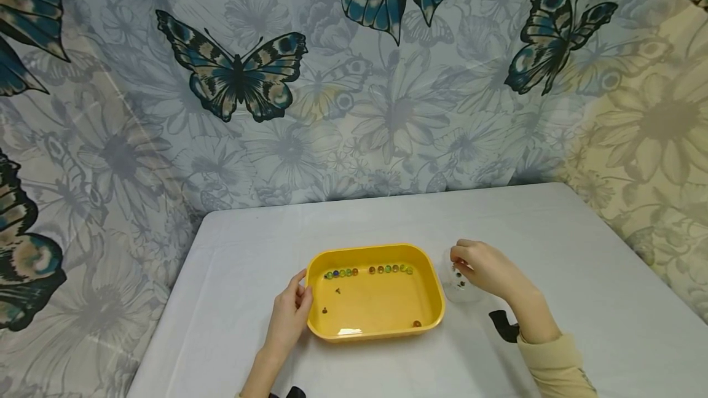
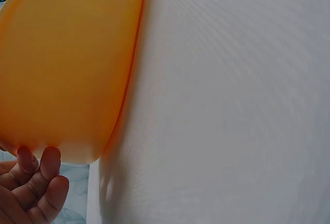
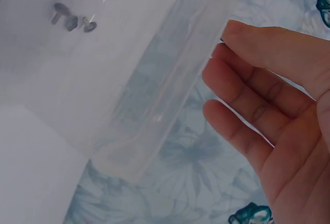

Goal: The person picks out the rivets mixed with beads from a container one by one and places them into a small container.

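Head view: left hand [image 1: 287, 318] fingers press yellow tray [image 1: 437, 290] w/ beads, steadying it; right hand [image 1: 483, 269] fingers hold clear cup [image 1: 460, 292].

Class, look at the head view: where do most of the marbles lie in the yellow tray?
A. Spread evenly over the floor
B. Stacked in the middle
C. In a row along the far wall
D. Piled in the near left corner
C: most marbles line up in a row along the far wall of the yellow tray, with only one by the near right corner.
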Demonstrator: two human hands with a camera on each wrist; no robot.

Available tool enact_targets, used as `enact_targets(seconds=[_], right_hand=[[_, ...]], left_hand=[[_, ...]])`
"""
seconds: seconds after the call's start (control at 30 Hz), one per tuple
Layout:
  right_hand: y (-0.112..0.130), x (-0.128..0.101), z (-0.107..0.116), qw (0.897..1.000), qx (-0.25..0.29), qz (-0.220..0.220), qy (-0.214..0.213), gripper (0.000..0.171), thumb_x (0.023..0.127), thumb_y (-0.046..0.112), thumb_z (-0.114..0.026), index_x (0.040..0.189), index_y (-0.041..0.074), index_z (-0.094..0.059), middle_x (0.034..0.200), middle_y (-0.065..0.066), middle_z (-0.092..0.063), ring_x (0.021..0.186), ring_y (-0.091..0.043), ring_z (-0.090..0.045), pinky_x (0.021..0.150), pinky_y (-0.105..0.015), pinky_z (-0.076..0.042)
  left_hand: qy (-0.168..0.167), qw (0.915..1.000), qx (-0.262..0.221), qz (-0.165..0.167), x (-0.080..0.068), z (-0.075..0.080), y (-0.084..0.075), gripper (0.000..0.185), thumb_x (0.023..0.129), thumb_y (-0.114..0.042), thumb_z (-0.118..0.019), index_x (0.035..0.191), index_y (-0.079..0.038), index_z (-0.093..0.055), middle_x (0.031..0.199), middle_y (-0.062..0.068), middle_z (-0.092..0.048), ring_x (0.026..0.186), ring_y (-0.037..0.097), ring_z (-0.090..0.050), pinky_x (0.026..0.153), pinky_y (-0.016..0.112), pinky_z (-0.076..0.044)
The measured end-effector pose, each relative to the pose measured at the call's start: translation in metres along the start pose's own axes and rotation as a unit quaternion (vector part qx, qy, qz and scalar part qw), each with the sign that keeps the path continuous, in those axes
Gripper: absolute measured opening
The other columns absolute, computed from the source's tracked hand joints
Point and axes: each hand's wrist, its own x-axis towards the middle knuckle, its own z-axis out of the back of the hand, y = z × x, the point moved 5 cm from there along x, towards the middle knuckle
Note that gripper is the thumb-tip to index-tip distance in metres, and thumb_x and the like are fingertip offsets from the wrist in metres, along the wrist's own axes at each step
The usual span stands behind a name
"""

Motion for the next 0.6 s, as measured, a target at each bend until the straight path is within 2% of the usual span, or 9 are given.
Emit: enact_targets(seconds=[0.23,0.6], right_hand=[[-0.0044,-0.0053,-0.0005,1.000,-0.009,0.005,-0.015,0.024,0.071,-0.008,-0.072,0.073,0.011,-0.059,0.071,0.006,-0.051,0.062,-0.008,-0.048,0.056,-0.022,-0.045],[-0.0066,-0.0076,-0.0033,1.000,-0.010,0.008,-0.014,0.022,0.071,-0.009,-0.072,0.074,0.010,-0.060,0.072,0.005,-0.053,0.062,-0.008,-0.049,0.056,-0.022,-0.045]], left_hand=[[-0.006,0.9999,0.003,-0.014,-0.0002,0.0006,-0.0006,0.036,0.090,-0.004,-0.055,0.126,0.004,-0.051,0.071,-0.002,-0.047,0.058,0.006,-0.044,0.048,0.019,-0.040],[0.003,1.0000,0.003,-0.001,0.0006,0.0000,-0.0002,0.037,0.091,-0.005,-0.054,0.128,0.003,-0.050,0.072,-0.001,-0.047,0.059,0.007,-0.044,0.049,0.018,-0.040]])
